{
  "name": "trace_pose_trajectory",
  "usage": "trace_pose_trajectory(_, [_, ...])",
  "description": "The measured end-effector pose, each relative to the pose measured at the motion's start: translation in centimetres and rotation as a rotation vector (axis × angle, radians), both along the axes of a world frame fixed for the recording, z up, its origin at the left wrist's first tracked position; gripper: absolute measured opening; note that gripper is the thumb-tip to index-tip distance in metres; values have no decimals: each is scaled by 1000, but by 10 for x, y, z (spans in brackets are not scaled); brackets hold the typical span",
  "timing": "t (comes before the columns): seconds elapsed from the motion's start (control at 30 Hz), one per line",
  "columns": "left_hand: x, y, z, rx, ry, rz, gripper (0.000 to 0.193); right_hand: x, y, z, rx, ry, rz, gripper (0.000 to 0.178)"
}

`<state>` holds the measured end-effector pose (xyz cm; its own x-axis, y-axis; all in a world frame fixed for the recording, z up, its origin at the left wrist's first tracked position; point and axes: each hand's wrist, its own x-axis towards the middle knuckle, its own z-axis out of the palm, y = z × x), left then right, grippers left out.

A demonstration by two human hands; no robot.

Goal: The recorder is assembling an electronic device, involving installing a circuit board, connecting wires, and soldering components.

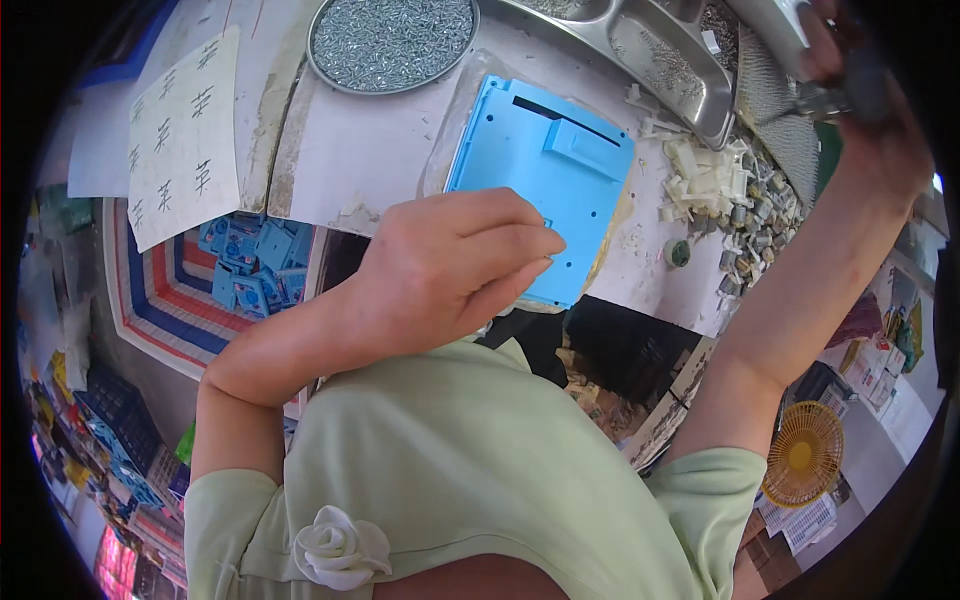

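A light blue plastic housing [580, 200], with a long dark slot, a raised block and several small holes, lies on a pad on the table. Over its near part is my left hand [460, 255], thumb and fingers pinched together; whatever they hold, if anything, is hidden. Up at the far right, my right hand [885, 130] is closed around a dark power screwdriver [862, 88], partly blurred. Its metal chuck and thin bit point left, away from the blue housing.
A round metal tray [392, 45] full of small screws stands at the back. Beside it is a steel compartment tray [665, 65]. White plastic parts [705, 175] and small motor-like parts [755, 235] pile up on the right. A striped bag [165, 290] of blue pieces sits left.
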<state>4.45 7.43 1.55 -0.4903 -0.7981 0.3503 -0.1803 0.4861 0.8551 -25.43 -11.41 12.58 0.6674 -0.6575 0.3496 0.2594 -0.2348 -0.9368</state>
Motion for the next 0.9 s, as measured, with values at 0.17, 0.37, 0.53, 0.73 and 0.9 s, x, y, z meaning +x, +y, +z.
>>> trace_pose_trajectory(0.17, [-9,-1,-10,-25,26,-15,22,42,105,-14,163,-158,-142,41])
trace_pose_trajectory(0.37, [-12,-4,-11,-18,53,-9,24,84,168,-29,184,-271,-250,48])
trace_pose_trajectory(0.53, [-9,-6,-15,-44,72,19,26,92,169,-38,140,-239,-281,46])
trace_pose_trajectory(0.73, [13,-32,-7,-124,-172,-15,25,101,169,-57,142,-405,-407,61])
trace_pose_trajectory(0.9, [79,-120,-36,-380,-821,553,19,70,141,-50,200,-297,-401,72])
